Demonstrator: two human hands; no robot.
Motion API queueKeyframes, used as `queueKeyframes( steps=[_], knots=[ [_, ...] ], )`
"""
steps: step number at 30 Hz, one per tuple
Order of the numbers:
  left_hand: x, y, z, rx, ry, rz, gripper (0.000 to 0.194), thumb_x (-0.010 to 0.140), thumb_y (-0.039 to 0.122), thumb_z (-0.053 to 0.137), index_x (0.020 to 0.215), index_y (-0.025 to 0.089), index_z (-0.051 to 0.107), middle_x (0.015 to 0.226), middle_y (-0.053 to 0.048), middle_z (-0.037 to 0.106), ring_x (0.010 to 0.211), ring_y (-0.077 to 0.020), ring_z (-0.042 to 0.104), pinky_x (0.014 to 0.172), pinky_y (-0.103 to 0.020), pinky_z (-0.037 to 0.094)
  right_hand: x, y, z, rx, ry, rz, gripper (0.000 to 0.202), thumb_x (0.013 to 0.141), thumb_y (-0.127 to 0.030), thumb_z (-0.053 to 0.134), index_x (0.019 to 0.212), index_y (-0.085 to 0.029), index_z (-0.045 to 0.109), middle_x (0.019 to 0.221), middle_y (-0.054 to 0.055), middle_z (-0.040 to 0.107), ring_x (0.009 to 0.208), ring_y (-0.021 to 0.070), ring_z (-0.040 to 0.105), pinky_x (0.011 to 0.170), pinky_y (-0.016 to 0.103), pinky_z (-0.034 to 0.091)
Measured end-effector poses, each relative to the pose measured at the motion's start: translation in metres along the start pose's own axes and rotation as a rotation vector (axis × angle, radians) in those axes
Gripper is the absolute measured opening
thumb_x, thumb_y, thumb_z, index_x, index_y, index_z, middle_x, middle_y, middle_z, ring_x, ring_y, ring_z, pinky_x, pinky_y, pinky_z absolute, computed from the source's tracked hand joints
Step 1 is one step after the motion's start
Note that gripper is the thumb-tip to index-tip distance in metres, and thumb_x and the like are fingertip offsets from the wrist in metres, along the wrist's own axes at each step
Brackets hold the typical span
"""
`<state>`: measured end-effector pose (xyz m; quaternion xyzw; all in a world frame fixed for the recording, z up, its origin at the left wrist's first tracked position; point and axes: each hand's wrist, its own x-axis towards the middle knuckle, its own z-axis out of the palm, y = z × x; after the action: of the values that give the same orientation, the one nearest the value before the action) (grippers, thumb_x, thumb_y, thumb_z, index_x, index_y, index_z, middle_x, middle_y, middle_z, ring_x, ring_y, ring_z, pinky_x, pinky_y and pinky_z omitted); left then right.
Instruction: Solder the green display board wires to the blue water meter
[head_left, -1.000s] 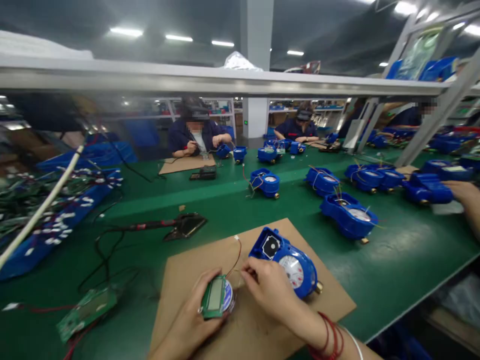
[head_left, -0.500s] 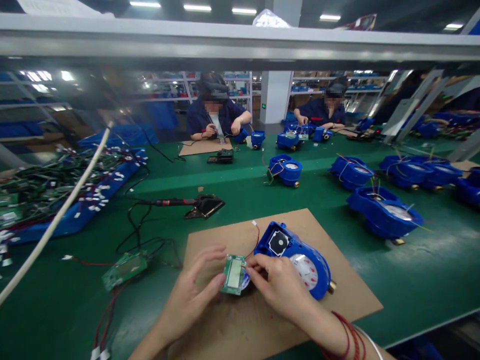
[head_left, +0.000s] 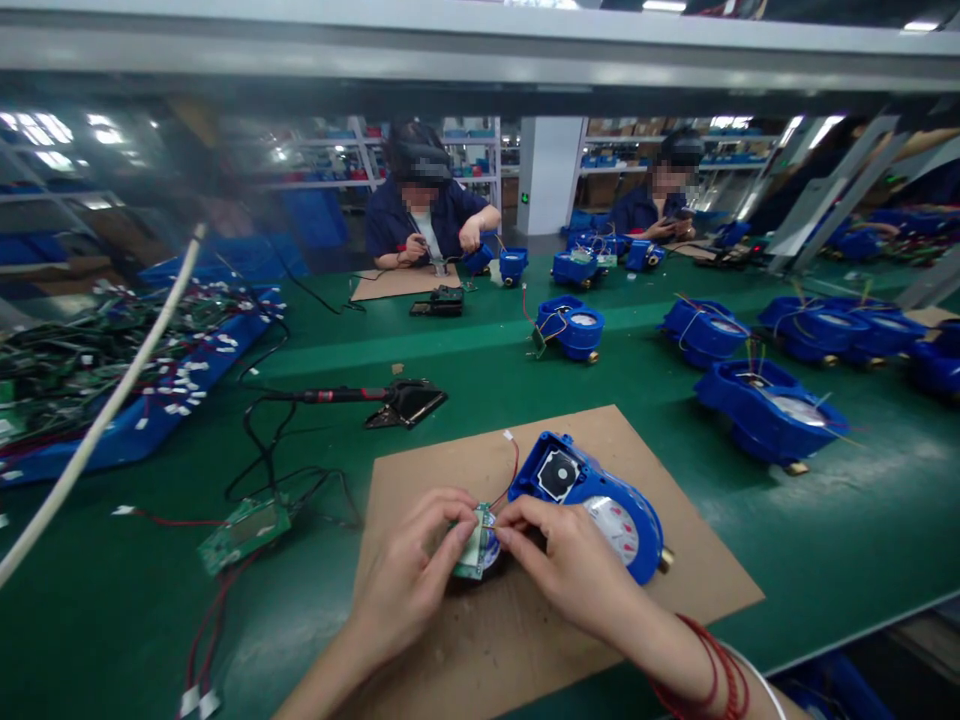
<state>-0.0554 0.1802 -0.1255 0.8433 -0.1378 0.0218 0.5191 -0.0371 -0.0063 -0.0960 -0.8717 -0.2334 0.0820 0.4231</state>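
A small green circuit board with a pale display (head_left: pixel 470 558) rests over a round blue-and-white piece (head_left: pixel 491 548) on the brown board (head_left: pixel 555 650). My left hand (head_left: pixel 420 555) is closed at the circuit board's upper edge, thumb and fingers pinched; what lies between them is too small to name. From the right, my right hand (head_left: pixel 559 548) pinches a thin wire (head_left: pixel 489 527) beside the display. Just behind it sits a blue meter housing (head_left: pixel 645 540) with a square compartment and a white dial, a red wire with a white plug near its left side.
Left are a loose circuit board (head_left: pixel 247 530), a soldering iron (head_left: pixel 337 395) in its stand and a blue tray (head_left: pixel 142 440) heaped with boards. More blue housings (head_left: pixel 769 405) stand right. Two people (head_left: pixel 424 220) work across the green table (head_left: pixel 322 350). A shelf beam crosses above.
My left hand has moved right and closed at the circuit board's upper edge, covering part of it. My right hand stays at the wire. The view has shifted slightly.
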Motion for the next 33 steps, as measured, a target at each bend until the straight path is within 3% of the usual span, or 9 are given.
queueKeyframes(
  steps=[11,19,24,29,33],
  knots=[
    [0.005,0.009,-0.003,-0.016,-0.161,0.021,0.015,0.09,0.028,0.034,0.087,0.02,0.047,0.102,-0.004,0.049,0.102,-0.0173,0.044,0.089,-0.032,0.035,-0.005,0.005,0.01,-0.094,0.039,-0.108,0.008,0.085,-0.018,0.049,0.09,-0.021,0.055,0.085,-0.001,0.058,0.078,0.0126,0.054,0.067,0.024,0.039],
    [0.005,0.018,-0.002,-0.053,-0.155,0.094,0.015,0.089,0.024,0.033,0.084,0.019,0.046,0.097,-0.004,0.05,0.098,-0.0177,0.045,0.089,-0.035,0.032,-0.005,0.001,0.007,0.042,0.01,-0.052,0.009,0.085,-0.019,0.05,0.082,-0.025,0.056,0.076,-0.006,0.058,0.064,0.0099,0.052,0.058,0.022,0.037],
    [0.006,0.018,0.0,-0.183,-0.061,0.058,0.017,0.088,0.028,0.038,0.083,0.018,0.051,0.096,-0.005,0.052,0.096,-0.0173,0.048,0.088,-0.032,0.036,-0.003,0.002,0.004,0.091,-0.004,-0.013,0.012,0.086,-0.03,0.048,0.081,-0.025,0.058,0.076,-0.004,0.06,0.064,0.0117,0.054,0.058,0.023,0.039],
    [0.007,0.009,-0.001,-0.269,0.119,-0.059,0.019,0.089,0.031,0.039,0.089,0.019,0.054,0.095,-0.003,0.053,0.099,-0.0156,0.048,0.087,-0.026,0.036,-0.001,-0.002,0.0,0.184,0.074,0.076,0.009,0.083,-0.025,0.053,0.078,-0.023,0.061,0.075,-0.005,0.062,0.069,0.0107,0.056,0.062,0.021,0.041],
    [0.005,0.003,-0.001,-0.268,0.09,-0.066,0.016,0.088,0.031,0.043,0.089,0.021,0.055,0.096,-0.001,0.054,0.1,-0.0144,0.048,0.087,-0.025,0.036,0.002,-0.005,0.0,0.252,0.104,0.132,0.008,0.08,-0.022,0.055,0.078,-0.021,0.062,0.073,-0.004,0.064,0.068,0.0106,0.057,0.062,0.021,0.043]
  ],
)
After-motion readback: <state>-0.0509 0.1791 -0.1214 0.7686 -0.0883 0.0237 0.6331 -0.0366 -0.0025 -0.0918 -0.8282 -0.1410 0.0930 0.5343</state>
